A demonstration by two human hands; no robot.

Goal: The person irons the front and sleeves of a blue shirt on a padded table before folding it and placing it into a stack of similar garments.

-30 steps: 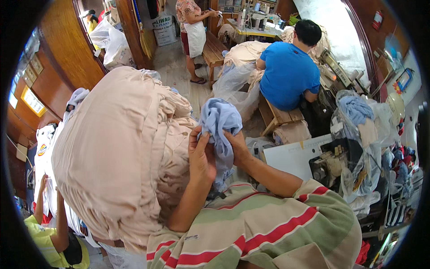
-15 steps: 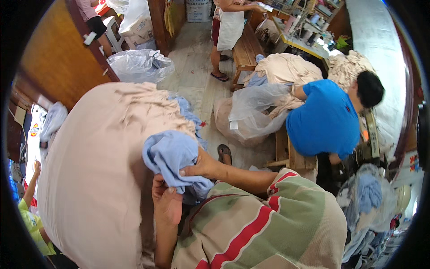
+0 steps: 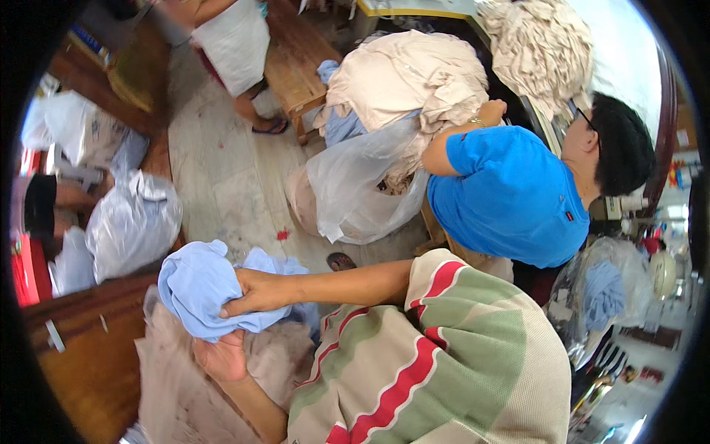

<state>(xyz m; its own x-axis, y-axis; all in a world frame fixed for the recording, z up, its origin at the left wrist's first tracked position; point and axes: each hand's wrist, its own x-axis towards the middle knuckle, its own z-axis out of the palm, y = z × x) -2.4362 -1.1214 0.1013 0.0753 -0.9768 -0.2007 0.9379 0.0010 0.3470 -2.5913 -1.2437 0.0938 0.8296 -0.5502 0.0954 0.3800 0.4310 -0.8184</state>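
Note:
A bunched light-blue cloth (image 3: pixel 194 280) is held in front of me, left of the middle. My right hand (image 3: pixel 259 294) grips its near side, with the thumb on top and the other fingers partly hidden in the folds. From below, my left hand (image 3: pixel 222 357) holds the lower edge, palm turned up; its fingertips are hidden by the fabric. Beneath my hands lies a heap of beige cloth (image 3: pixel 166 370). More light-blue cloth (image 3: pixel 277 263) shows just behind my right hand.
A co-worker in a blue shirt (image 3: pixel 510 192) sits at the right beside a clear plastic bag (image 3: pixel 370 185) and a beige cloth pile (image 3: pixel 407 74). Another person stands near a wooden bench (image 3: pixel 292 63). Filled plastic bags (image 3: pixel 137 222) stand at left, behind a wooden panel (image 3: pixel 89 355).
My view has swung, so the room sits differently in it. My hands and the light-blue cloth appear further left and lower. The co-worker's head has turned, and their hand now shows by the pile.

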